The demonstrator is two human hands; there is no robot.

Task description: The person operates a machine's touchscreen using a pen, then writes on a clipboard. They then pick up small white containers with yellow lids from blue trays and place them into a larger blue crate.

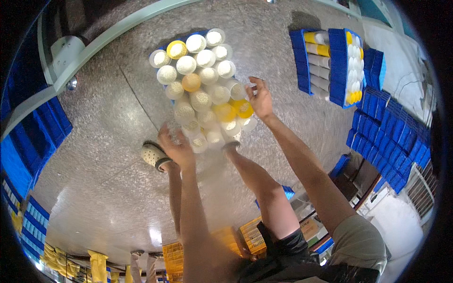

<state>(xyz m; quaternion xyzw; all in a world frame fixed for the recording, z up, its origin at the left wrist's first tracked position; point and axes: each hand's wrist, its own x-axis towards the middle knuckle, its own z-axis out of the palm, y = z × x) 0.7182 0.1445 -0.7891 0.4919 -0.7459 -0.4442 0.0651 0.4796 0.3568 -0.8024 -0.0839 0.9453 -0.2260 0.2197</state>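
A pile of pale, translucent tubes (205, 58) with rough white round ends, a few of them yellow, lies in stacked rows in front of me. Part of a blue holder (192, 34) shows behind the far row. At the near left corner of the pile, my left hand (178, 147) is blurred, its fingers looking spread beside the closest tubes. My right hand (260, 98) is at the right side, fingers apart and bent next to a yellow tube (243, 108). Neither hand visibly grips anything; whether the fingertips touch the tubes I cannot tell.
On the right stands another stack of white and yellow tubes (320, 61) between blue holders (340, 68). Beyond it are piled blue trays (391, 129). A metal rail (108, 37) curves across the upper left. Yellow crates (173, 262) stand behind me, and another person's legs (143, 268) show there.
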